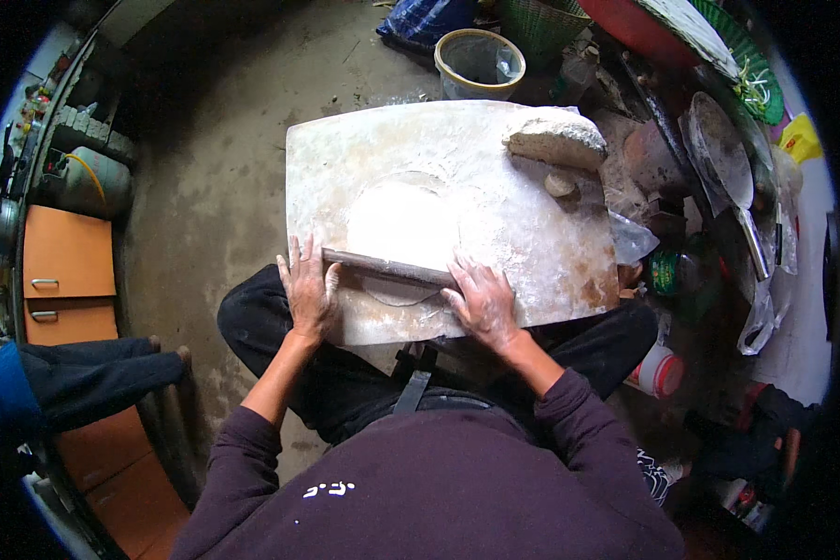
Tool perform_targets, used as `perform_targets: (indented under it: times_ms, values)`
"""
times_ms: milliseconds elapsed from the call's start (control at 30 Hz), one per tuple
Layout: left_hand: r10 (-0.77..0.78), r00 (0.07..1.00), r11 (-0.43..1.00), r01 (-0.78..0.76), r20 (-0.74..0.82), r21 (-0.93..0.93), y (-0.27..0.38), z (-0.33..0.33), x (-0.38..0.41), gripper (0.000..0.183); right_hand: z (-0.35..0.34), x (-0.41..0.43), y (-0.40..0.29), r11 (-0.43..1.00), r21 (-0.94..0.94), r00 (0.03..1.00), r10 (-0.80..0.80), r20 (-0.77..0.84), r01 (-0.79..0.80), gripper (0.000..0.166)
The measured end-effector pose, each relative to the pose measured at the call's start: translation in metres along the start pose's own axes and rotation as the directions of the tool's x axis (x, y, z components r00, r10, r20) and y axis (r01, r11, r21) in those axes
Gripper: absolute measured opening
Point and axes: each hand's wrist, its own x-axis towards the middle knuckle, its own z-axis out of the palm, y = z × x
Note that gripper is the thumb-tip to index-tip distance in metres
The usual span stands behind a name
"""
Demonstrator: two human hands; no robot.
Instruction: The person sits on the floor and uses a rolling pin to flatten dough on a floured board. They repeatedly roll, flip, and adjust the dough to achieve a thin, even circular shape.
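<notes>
A dark wooden rolling pin [388, 267] lies across a flattened round of white, floury dough [402, 217]. My left hand [309, 290] rests on the pin's left end, with its fingers stretched forward. On the right end is my right hand [484, 297], fingers spread over the wood. Flour whitens both hands. Part of the dough shows on the near side of the pin. Beneath it all, a flour-dusted board [532, 266] sits at my lap. A large piece of dough [556, 136] stands at the board's far right corner, with a small dough lump [560, 184] beside it.
Beyond the board stands a bucket [479, 63] with a yellowish rim. A metal wok [717, 150] and plastic bags are at the right. Another person's dark-trousered legs [98, 378] reach in from the left, near orange cabinets [70, 252] and a gas cylinder [91, 182].
</notes>
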Motion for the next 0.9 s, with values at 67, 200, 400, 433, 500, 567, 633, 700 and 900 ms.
perform_targets:
  times_ms: [67, 200, 400, 433, 500, 567, 633, 700, 900]
  values:
    - [0.08, 0.997, 0.995, -0.079, -0.018, 0.054, 0.018, 0.001, -0.002, 0.053, -0.004, 0.023, 0.021, 0.998, -0.01, 0.996, -0.069, 0.049, 0.07, 0.057]
    - [0.116, 0.993, 0.993, -0.115, -0.022, 0.008, 0.049, 0.021, -0.009, 0.057, -0.009, 0.126, 0.09, 1.0, 0.01, 0.999, 0.022, 0.033, -0.022, 0.072]
    - [-0.1, 0.991, 0.975, 0.079, -0.092, -0.206, 0.065, -0.003, -0.021, 0.058, 0.0, 0.166, 0.041, 0.846, 0.517, 0.946, -0.052, 0.321, -0.129, 0.073]
    - [-0.119, 0.976, 0.959, 0.065, -0.184, -0.275, 0.072, -0.006, -0.02, 0.05, -0.011, 0.153, 0.036, 0.819, 0.565, 0.981, -0.015, 0.193, -0.099, 0.071]
    - [-0.253, 0.94, 0.915, 0.157, -0.227, -0.372, 0.075, -0.013, -0.026, 0.039, -0.012, 0.133, 0.041, 0.811, 0.584, 0.996, 0.084, -0.038, -0.046, 0.069]
    - [-0.325, 0.931, 0.918, 0.268, -0.165, -0.293, 0.068, -0.009, -0.035, 0.037, -0.012, 0.097, 0.046, 0.941, 0.337, 0.999, 0.028, -0.026, -0.018, 0.059]
    - [-0.315, 0.947, 0.939, 0.302, -0.057, -0.163, 0.066, -0.008, -0.036, 0.04, -0.007, 0.055, 0.05, 0.98, 0.172, 0.993, -0.112, 0.046, 0.102, 0.06]
    - [-0.288, 0.953, 0.952, 0.273, -0.093, -0.14, 0.064, 0.0, -0.034, 0.041, -0.023, 0.023, 0.029, 0.974, 0.104, 0.973, -0.186, -0.134, 0.201, 0.06]
    - [-0.302, 0.951, 0.903, 0.308, 0.065, -0.301, 0.071, 0.013, -0.005, 0.032, -0.014, 0.018, 0.031, 0.983, 0.179, 0.991, -0.022, -0.134, 0.046, 0.045]
